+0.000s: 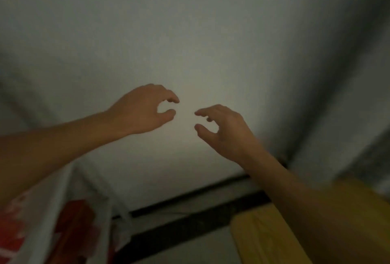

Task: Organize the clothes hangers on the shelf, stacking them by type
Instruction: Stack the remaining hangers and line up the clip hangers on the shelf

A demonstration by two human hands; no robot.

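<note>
left hand (141, 111): fingers loosely curled, thumb and forefinger apart, holding nothing
right hand (221, 128): fingers loosely curled and parted, holding nothing, near the left hand
hangers: cannot tell where; blurred
lower corners: white-and-red bag (42, 225), yellow cloth (263, 238)

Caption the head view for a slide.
Left hand and right hand raised empty against a pale wall; no hangers visible.

The left hand (145, 109) and right hand (223, 128) are raised side by side at centre, near but apart, before a wall (190, 31). A plastic bag (52, 221) sits at seven o'clock below the left forearm, and a box (263, 238) at five o'clock beside the right forearm.
</note>
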